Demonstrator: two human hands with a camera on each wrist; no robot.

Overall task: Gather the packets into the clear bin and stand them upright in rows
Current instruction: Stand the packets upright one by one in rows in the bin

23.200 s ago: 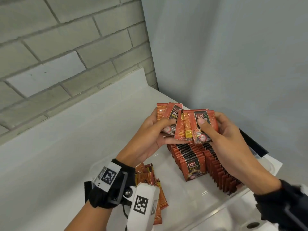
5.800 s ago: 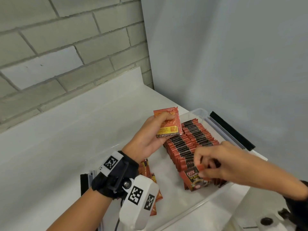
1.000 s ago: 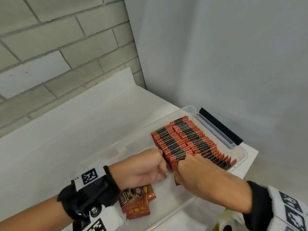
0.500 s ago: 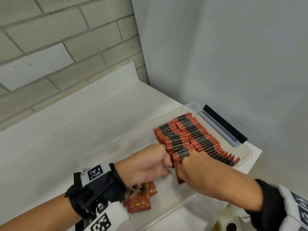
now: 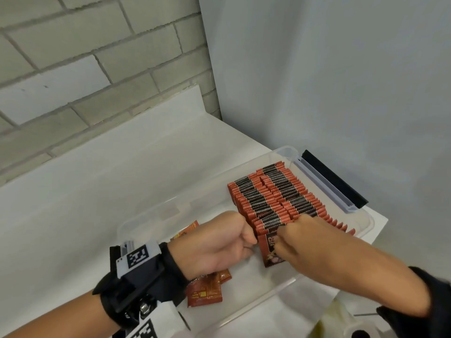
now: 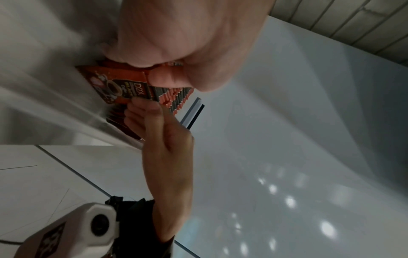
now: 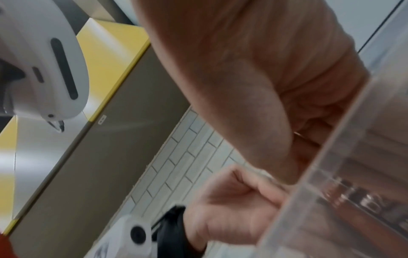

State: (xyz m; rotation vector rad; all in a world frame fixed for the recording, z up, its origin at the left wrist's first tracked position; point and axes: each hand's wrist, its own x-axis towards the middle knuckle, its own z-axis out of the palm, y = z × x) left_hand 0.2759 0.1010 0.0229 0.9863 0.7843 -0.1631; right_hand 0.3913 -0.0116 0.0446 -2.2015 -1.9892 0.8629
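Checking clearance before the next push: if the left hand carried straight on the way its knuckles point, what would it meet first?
Most likely the front packet of the upright rows. The left hand is fisted right beside it, fingers apparently touching its edge, though depth is unclear.

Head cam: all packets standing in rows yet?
No: loose packets lie flat on the floor of the clear bin, below the left hand.

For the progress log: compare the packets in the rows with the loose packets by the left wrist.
The rows of packets stand upright on edge, packed tight at the far end of the clear bin; the loose packets lie flat, overlapping, near end. Rows show top edges; loose ones show faces. Both are red, inside the bin.
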